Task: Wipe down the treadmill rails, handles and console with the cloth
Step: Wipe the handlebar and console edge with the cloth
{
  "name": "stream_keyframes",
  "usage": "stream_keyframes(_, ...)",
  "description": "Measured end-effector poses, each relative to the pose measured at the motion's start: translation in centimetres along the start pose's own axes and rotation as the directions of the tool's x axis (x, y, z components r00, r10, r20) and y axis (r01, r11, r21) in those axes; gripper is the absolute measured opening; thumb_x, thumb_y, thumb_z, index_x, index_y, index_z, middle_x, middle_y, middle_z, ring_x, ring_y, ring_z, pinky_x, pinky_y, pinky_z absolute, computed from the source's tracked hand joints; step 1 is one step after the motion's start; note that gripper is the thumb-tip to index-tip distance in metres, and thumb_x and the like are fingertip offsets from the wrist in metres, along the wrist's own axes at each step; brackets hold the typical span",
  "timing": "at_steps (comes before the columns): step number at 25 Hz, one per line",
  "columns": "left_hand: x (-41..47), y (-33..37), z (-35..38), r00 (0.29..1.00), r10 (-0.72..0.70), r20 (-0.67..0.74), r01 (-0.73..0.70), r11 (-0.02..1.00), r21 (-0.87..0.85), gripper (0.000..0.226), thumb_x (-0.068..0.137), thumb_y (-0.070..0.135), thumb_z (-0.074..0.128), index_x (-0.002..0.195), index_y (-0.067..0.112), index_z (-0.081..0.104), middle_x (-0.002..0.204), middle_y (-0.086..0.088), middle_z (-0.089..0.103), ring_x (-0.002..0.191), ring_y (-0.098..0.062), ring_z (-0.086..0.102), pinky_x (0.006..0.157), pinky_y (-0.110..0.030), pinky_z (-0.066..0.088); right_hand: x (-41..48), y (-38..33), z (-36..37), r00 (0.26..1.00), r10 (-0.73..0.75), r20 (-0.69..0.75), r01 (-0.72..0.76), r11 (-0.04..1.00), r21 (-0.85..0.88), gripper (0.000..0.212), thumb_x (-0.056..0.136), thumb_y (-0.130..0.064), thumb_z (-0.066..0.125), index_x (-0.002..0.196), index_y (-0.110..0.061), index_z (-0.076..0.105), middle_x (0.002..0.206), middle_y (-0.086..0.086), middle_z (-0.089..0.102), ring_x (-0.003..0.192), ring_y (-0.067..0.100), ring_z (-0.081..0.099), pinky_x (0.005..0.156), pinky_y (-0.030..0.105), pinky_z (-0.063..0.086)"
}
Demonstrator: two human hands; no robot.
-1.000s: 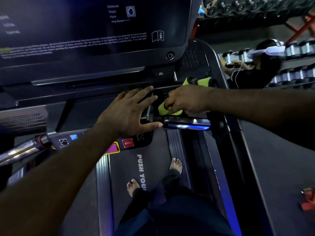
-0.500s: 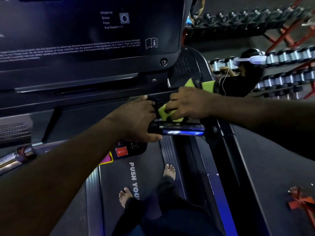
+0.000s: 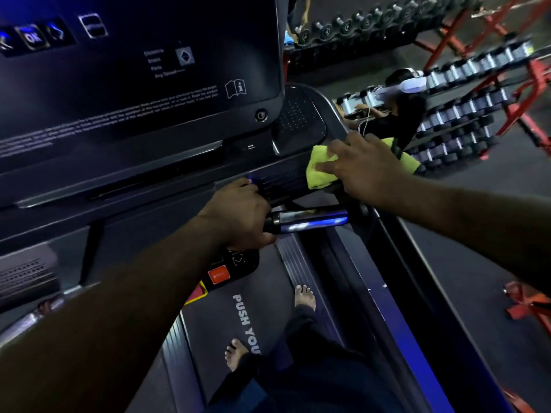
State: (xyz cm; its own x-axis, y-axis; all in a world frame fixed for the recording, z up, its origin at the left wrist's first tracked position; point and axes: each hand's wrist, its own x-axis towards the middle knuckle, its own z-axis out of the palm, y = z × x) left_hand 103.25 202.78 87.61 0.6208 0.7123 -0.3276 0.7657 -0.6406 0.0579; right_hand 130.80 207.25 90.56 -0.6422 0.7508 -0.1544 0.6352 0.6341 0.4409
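Treadmill console (image 3: pixel 134 84) loomed top left; chrome handle (image 3: pixel 310 222) sat below its R end. L hand (image 3: pixel 238 216), grip wrapped round handle's inner end, braced. R hand (image 3: pixel 363 168), grip wide, fingers flat, pressed yellow cloth (image 3: pixel 320 171) on console ledge's R end. Best approach, prob.: firm overlapping strokes w/ even pressure.

Left arm (image 3: pixel 119 308): bare, enters from the 7 o'clock corner and stretches toward 1 o'clock.
Left hand (image 3: pixel 238 213): back facing up, fingers curled over the end of the handlebar (image 3: pixel 310 222), thumb tucked under it.
Right arm (image 3: pixel 477 222): bare, enters from 3 o'clock and reaches toward 10 o'clock.
Right hand (image 3: pixel 363 168): at 1 o'clock of the left hand, palm down, fingers spread and fairly straight, pressing on the yellow cloth (image 3: pixel 320 174).
Hands: near each other, not touching.
Feet: bare, at 6 o'clock of the hands, toes toward 12 o'clock.
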Motion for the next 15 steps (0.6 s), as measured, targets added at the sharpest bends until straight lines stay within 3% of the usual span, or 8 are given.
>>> stream_keyframes(3,-0.3,0.1,0.1,0.999,-0.003,-0.048,0.001,0.999,-0.046,0.056,0.08,0.08,0.05,0.1,0.03,0.066,0.098,0.002,0.071,0.108,-0.02,0.059,0.111,-0.035,0.036,1.7,-2.4,-2.2,0.985,0.057,0.163,-0.034,0.989,-0.141,0.037,0.097,-0.028,0.041,0.111,-0.026,0.075,0.11,0.002,0.07,0.106,0.03,0.064,0.082,0.039,0.049)
stream_keyframes(7,-0.6,0.3,0.4,0.996,-0.034,-0.083,0.027,0.996,-0.089,0.069,0.079,0.073,0.068,0.125,0.023,0.056,0.112,-0.006,0.067,0.116,-0.027,0.055,0.102,-0.035,0.038,3.2,-4.4,-2.9,0.9,-0.028,0.436,0.047,0.998,-0.033,0.033,0.104,-0.025,0.045,0.126,-0.022,0.07,0.127,0.007,0.071,0.121,0.032,0.064,0.094,0.041,0.051)
stream_keyframes(9,-0.6,0.1,0.6,0.992,-0.041,-0.123,0.029,0.995,-0.093,0.072,0.076,0.074,0.071,0.122,0.022,0.054,0.111,-0.006,0.068,0.113,-0.027,0.056,0.096,-0.036,0.04,2.7,-4.2,-3.5,0.902,-0.014,0.432,0.025,1.0,-0.019,0.034,0.099,-0.027,0.052,0.126,-0.028,0.072,0.124,0.004,0.073,0.118,0.031,0.067,0.091,0.04,0.054)
stream_keyframes(12,-0.5,0.2,0.5,0.989,-0.035,-0.147,0.018,0.993,-0.119,0.072,0.074,0.075,0.072,0.121,0.023,0.056,0.111,-0.004,0.069,0.11,-0.026,0.057,0.095,-0.037,0.04,0.6,-3.8,-5.3,0.925,0.121,0.36,-0.166,0.981,0.098,0.037,0.092,-0.024,0.06,0.126,-0.033,0.073,0.121,0.002,0.072,0.115,0.032,0.068,0.085,0.042,0.055)
stream_keyframes(15,-0.5,-0.1,0.5,0.981,-0.02,-0.191,-0.011,0.987,-0.161,0.078,0.072,0.077,0.072,0.127,0.024,0.059,0.118,-0.001,0.061,0.112,-0.023,0.051,0.098,-0.038,0.041,-2.7,-2.4,-6.0,0.907,0.344,0.243,-0.412,0.845,0.341,0.045,0.087,-0.037,0.072,0.132,-0.039,0.067,0.122,0.002,0.068,0.111,0.035,0.066,0.086,0.046,0.055)
